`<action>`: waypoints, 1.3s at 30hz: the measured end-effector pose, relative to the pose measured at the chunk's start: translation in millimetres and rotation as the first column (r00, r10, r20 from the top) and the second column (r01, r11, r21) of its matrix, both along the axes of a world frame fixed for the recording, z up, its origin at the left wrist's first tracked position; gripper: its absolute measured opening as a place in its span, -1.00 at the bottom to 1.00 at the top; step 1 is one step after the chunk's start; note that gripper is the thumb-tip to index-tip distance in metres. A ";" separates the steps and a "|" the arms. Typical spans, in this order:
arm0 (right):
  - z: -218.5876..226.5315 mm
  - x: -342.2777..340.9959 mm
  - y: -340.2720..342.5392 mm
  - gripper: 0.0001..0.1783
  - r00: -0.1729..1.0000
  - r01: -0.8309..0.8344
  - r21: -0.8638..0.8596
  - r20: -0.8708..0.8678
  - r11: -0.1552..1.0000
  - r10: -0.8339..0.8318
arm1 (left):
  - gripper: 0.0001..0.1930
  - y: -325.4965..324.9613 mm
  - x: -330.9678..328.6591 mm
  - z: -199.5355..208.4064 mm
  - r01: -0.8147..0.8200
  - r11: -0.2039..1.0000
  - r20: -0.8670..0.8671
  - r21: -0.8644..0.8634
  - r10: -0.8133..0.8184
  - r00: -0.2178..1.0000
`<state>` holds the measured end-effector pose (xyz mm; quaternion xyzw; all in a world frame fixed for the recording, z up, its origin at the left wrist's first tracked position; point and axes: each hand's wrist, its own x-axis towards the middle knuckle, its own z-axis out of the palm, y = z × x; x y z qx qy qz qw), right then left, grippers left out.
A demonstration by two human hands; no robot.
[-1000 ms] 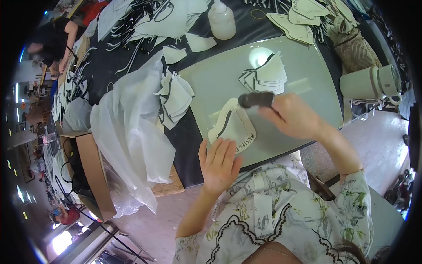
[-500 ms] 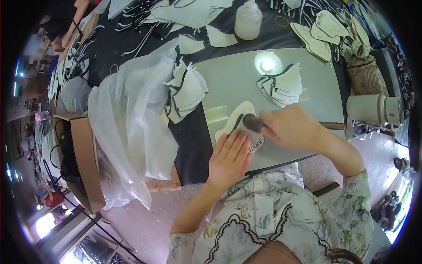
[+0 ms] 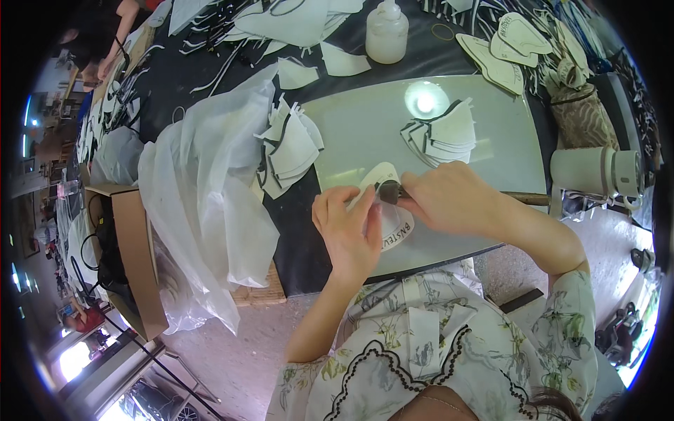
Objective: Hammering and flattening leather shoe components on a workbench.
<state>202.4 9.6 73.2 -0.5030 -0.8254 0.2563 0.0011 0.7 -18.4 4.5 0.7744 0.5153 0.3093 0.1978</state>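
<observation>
A white curved template (image 3: 397,234) with dark lettering lies on the glossy grey-green board (image 3: 491,161), in front of me. On its upper part a dark edge strip partly shows between my hands. My left hand (image 3: 349,228) is raised over the template's left side, thumb and index finger pinched at the strip's edge; the exact contact is partly hidden. My right hand (image 3: 449,200) grips a hammer (image 3: 388,192) with a dark rounded head. Its wooden handle comes out to the right of the hand. The hammer head sits beside my left fingertips.
Two stacks of dark-edged white pieces, one on the board (image 3: 449,133) and one left of it (image 3: 291,154), lie beyond my hands. Clear plastic sheeting (image 3: 210,189) and a cardboard box (image 3: 137,245) are leftward. A bottle (image 3: 387,34) stands behind; a pale cylindrical flask (image 3: 586,172) is at right.
My left hand has lifted from lying flat on the template to a pinch near its dark strip. The hammer head has shifted slightly left, and the template has turned a little.
</observation>
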 end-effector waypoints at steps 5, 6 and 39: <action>-7.7 7.6 2.5 -0.62 0.999 0.010 0.045 -0.045 0.999 -0.007 | -0.68 -1.0 4.0 -9.7 0.029 0.992 -0.055 0.126 -0.022 0.998; -3.6 11.0 4.2 -0.63 0.999 0.018 0.056 -0.040 0.998 -0.016 | -0.69 -5.3 6.4 -10.4 0.046 0.975 -0.138 0.218 -0.016 0.990; 2.7 0.4 17.2 -0.65 0.996 -0.061 0.016 0.069 0.998 0.060 | -0.63 -14.7 11.9 -7.4 0.073 0.978 -0.243 0.196 -0.024 0.970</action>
